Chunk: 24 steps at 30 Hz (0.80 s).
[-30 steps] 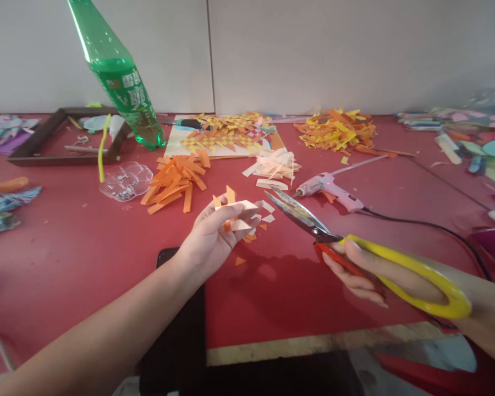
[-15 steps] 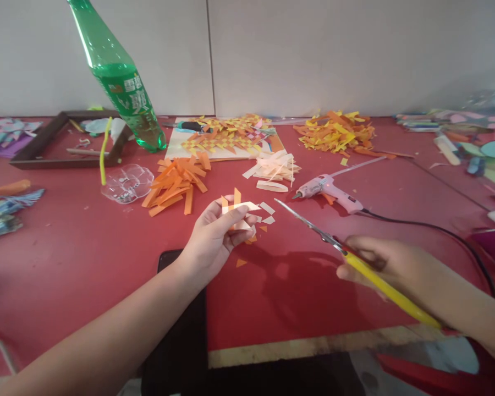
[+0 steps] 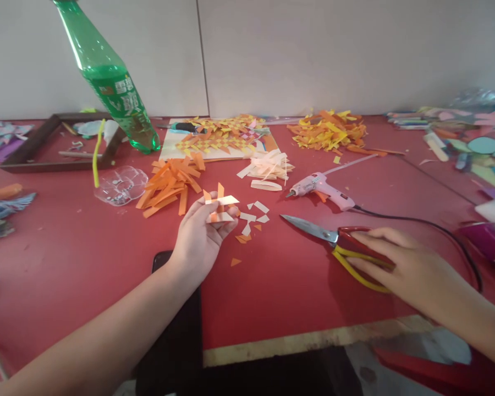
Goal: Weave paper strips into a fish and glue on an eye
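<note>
Scissors (image 3: 328, 235) w/ shiny metal blades (image 3: 307, 226); held strips (image 3: 226, 201) matt ppr; bottle (image 3: 107, 82) glossy plas.; glue gun (image 3: 322, 187) smooth plas.

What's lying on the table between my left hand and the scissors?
In the head view, pale paper scraps and smaller orange scraps lie on the red table between your left hand and the scissors.

The bare left forearm (image 3: 107, 324) slants up from the lower left to the left grip (image 3: 200, 236), near the middle of the view, its thumb (image 3: 201, 213) pressed forward on top and the other fingers curled round beneath in a pinch. From the lower right, the right forearm (image 3: 470, 311) leads to the right grip (image 3: 404, 264), back of the hand upward, fingers pointing left and loosely bent, thumb lower and apart. The two grips are well apart.
</note>
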Each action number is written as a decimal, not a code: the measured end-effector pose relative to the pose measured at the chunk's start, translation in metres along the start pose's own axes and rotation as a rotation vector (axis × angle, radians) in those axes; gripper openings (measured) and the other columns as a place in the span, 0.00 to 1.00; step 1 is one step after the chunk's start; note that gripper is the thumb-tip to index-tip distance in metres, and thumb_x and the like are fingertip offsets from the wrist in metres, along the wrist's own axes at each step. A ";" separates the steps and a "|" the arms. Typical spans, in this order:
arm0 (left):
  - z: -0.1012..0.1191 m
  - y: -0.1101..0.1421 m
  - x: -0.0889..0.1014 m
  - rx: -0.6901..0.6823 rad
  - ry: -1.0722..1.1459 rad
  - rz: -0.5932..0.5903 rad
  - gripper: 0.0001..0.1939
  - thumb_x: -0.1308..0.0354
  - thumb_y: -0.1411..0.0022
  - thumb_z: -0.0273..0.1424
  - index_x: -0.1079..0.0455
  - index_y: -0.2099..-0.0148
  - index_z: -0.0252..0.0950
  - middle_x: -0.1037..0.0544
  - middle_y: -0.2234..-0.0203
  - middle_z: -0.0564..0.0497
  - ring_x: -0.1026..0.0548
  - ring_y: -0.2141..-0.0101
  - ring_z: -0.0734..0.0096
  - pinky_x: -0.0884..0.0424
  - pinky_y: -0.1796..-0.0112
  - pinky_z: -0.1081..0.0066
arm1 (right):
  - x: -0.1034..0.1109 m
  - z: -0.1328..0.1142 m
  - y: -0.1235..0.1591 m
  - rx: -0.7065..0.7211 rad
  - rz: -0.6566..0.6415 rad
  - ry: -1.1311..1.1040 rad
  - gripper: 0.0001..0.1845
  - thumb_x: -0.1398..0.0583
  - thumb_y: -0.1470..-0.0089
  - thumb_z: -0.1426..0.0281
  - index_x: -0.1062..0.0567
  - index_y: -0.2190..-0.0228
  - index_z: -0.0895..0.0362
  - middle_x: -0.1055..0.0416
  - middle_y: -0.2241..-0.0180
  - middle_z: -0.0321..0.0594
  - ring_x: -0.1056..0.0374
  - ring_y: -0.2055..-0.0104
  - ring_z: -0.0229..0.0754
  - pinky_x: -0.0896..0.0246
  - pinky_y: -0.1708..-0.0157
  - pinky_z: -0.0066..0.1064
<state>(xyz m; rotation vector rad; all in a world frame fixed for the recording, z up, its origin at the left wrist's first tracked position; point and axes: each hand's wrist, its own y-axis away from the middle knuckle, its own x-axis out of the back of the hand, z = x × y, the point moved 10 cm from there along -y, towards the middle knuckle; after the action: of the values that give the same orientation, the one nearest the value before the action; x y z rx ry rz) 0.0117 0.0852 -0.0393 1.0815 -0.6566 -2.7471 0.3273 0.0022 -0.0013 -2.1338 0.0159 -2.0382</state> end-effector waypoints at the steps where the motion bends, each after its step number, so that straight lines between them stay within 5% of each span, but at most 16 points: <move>1: 0.001 0.000 0.001 -0.011 0.008 0.010 0.05 0.44 0.40 0.21 0.34 0.66 0.35 0.26 0.76 0.55 0.22 0.74 0.75 0.24 0.70 0.75 | 0.002 -0.005 -0.001 0.045 -0.008 0.016 0.24 0.50 0.42 0.54 0.23 0.60 0.57 0.26 0.60 0.50 0.25 0.63 0.49 0.29 0.68 0.37; 5: 0.009 0.001 0.003 -0.080 0.015 0.027 0.05 0.44 0.41 0.21 0.35 0.65 0.36 0.25 0.75 0.54 0.22 0.74 0.75 0.24 0.69 0.75 | 0.025 -0.046 -0.005 0.157 0.092 0.188 0.21 0.50 0.40 0.62 0.23 0.60 0.62 0.29 0.60 0.55 0.28 0.60 0.56 0.30 0.59 0.50; 7: 0.013 0.001 0.001 -0.113 0.013 0.008 0.05 0.44 0.42 0.22 0.34 0.65 0.37 0.25 0.75 0.55 0.22 0.73 0.75 0.25 0.68 0.75 | 0.031 -0.087 -0.008 0.259 0.089 0.105 0.20 0.53 0.39 0.69 0.26 0.54 0.61 0.27 0.57 0.54 0.30 0.53 0.55 0.33 0.51 0.49; 10: 0.016 0.001 0.001 -0.133 0.013 -0.005 0.06 0.43 0.42 0.22 0.34 0.65 0.37 0.27 0.77 0.56 0.22 0.74 0.74 0.25 0.68 0.74 | 0.024 -0.139 -0.022 0.251 0.025 -0.064 0.24 0.51 0.37 0.62 0.31 0.45 0.60 0.28 0.49 0.55 0.32 0.46 0.54 0.35 0.46 0.48; 14: 0.017 0.000 0.000 -0.140 0.016 -0.026 0.05 0.42 0.43 0.22 0.34 0.66 0.37 0.26 0.75 0.56 0.23 0.74 0.76 0.25 0.68 0.75 | -0.021 -0.178 -0.050 0.170 -0.216 -0.209 0.66 0.45 0.56 0.35 0.53 0.35 0.73 0.57 0.33 0.67 0.59 0.32 0.69 0.46 0.41 0.61; 16: 0.017 0.000 0.000 -0.140 0.016 -0.037 0.05 0.42 0.42 0.23 0.33 0.64 0.37 0.27 0.75 0.56 0.24 0.74 0.77 0.26 0.67 0.74 | -0.036 -0.184 -0.064 0.141 -0.272 -0.225 0.73 0.46 0.61 0.31 0.57 0.35 0.76 0.65 0.32 0.68 0.69 0.31 0.70 0.55 0.37 0.61; 19: 0.015 0.000 -0.001 -0.125 0.013 -0.040 0.06 0.42 0.43 0.23 0.33 0.62 0.37 0.27 0.74 0.56 0.24 0.73 0.76 0.26 0.67 0.74 | -0.042 -0.190 -0.081 0.147 -0.294 -0.227 0.68 0.46 0.56 0.34 0.54 0.35 0.76 0.62 0.33 0.68 0.70 0.30 0.67 0.60 0.35 0.58; 24: 0.011 -0.001 0.003 -0.085 0.035 0.008 0.06 0.43 0.42 0.22 0.34 0.63 0.37 0.27 0.75 0.57 0.23 0.74 0.76 0.25 0.67 0.73 | -0.028 -0.204 -0.093 0.278 -0.201 -0.269 0.39 0.41 0.42 0.56 0.42 0.38 0.67 0.44 0.37 0.61 0.51 0.33 0.59 0.49 0.37 0.53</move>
<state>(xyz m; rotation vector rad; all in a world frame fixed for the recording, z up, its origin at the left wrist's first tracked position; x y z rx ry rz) 0.0019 0.0893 -0.0348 1.1038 -0.5334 -2.7156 0.1122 0.0705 -0.0081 -2.2790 -0.5078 -1.7072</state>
